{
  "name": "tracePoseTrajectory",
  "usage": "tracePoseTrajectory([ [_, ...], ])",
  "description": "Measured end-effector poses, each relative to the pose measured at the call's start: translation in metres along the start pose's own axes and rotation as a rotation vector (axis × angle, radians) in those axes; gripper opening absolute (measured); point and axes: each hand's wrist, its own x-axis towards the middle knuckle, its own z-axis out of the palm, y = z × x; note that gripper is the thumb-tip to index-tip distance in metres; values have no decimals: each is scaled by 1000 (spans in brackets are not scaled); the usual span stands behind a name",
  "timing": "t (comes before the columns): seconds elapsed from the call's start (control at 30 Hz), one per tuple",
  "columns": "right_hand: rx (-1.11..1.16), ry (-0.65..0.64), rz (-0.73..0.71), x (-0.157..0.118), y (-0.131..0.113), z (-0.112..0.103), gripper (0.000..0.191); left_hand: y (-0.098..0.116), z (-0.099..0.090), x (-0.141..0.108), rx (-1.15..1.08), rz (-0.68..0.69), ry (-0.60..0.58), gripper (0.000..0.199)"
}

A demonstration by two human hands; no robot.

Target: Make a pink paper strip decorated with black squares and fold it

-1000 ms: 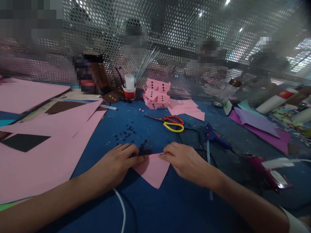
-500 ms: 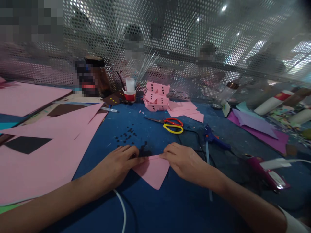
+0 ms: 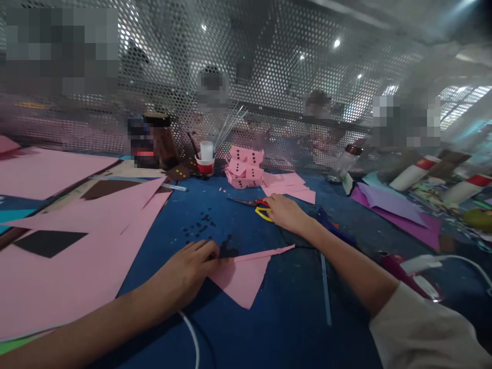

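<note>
A small pink paper sheet (image 3: 246,282) lies on the blue tabletop with a narrow folded strip along its far edge. The strip's right end sticks out past the sheet. My left hand (image 3: 192,269) pinches the sheet's left corner, thumb along the fold. Farther up the table, my right hand (image 3: 286,211) is closed at the handles of a pair of scissors (image 3: 262,212) with red and yellow grips; its fingers hide part of them. The blades lie on the table, pointing left. Several small black paper dots (image 3: 202,225) are scattered beyond my left hand.
Large pink sheets (image 3: 77,277) cover the left side. A dotted pink paper piece (image 3: 245,169) stands at the back beside a red-and-white cup (image 3: 205,165). A blue glue gun (image 3: 336,228) lies partly behind my right forearm, and purple paper (image 3: 395,210) is at right.
My right hand has let go of the pink sheet's fold and moved forward to the scissors' handles. The folded strip's right end now shows. My left hand stays on the sheet.
</note>
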Motion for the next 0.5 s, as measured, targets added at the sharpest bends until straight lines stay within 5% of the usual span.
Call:
tracePoseTrajectory([
  [0.37, 336, 91, 149, -11, 1, -21, 33, 2, -4, 1, -14, -16, -17, 45],
  [0.5, 1103, 75, 155, -45, -30, -38, 29, -2, 1, 0, 6, -1, 5, 50],
])
